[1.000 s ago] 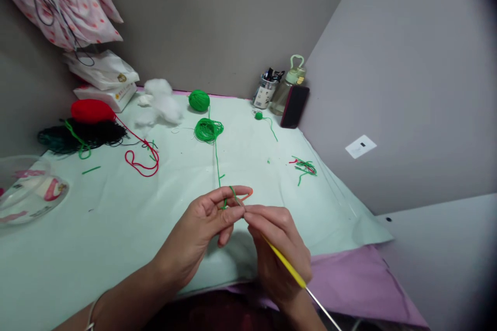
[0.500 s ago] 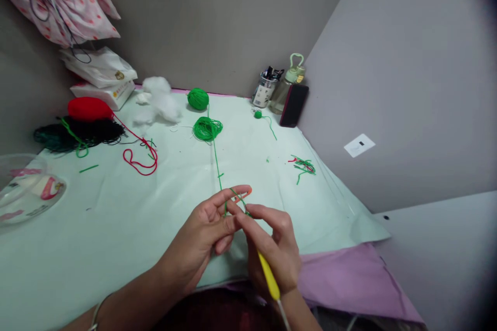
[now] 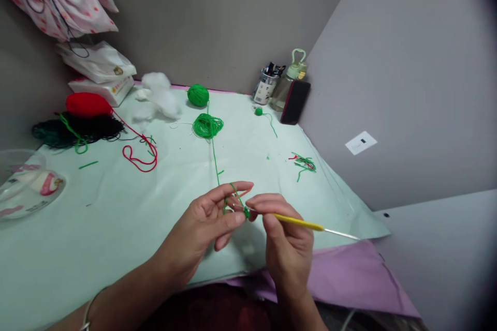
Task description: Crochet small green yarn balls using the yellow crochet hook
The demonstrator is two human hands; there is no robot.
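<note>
Red yarn (image 3: 88, 104), phone (image 3: 295, 103) beyond hands (image 3: 219, 217) (image 3: 289, 240) — left pinch on green stitches (image 3: 246, 212), right on hook (image 3: 297, 221)

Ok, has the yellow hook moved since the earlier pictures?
Yes. Judged against the wall plate, the yellow hook has swung round: its back end has gone up and to the right, closer to the plate in the picture.

The green stitchwork (image 3: 246, 212) is too small to read.
</note>
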